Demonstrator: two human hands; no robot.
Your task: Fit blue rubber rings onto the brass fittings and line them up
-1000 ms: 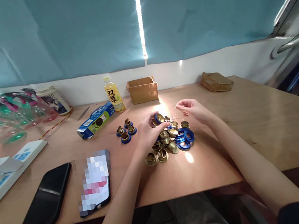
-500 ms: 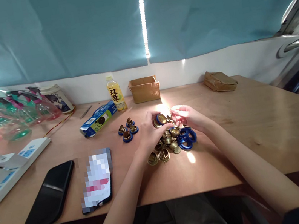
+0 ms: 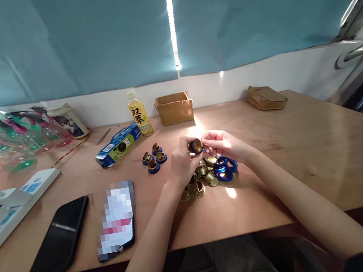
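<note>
My left hand [image 3: 182,162] grips a round brass fitting [image 3: 197,146] with a blue ring on it, tilted so its brass face shows. Close against the fitting's right side, my right hand [image 3: 223,144] has its fingertips pinched together; what they hold, if anything, is too small to make out. Below both hands lies a pile of loose brass fittings [image 3: 198,188], partly covered by my left hand. Blue plastic rings [image 3: 223,175] are heaped at the pile's right edge. To the left stand several brass fittings with blue rings [image 3: 153,165] in a small group.
A black phone [image 3: 57,238] and a lit phone [image 3: 117,221] lie at the left front, beside a power strip [image 3: 16,208]. Behind are a blue carton [image 3: 118,145], a yellow drink bottle [image 3: 140,115], an open cardboard box [image 3: 175,110] and a crumpled brown packet [image 3: 266,97]. Spray bottles [image 3: 12,145] crowd the left.
My right hand has moved slightly left, its fingertips closer to the fitting. The fitting in my left hand has turned and shifted a little to the right.
</note>
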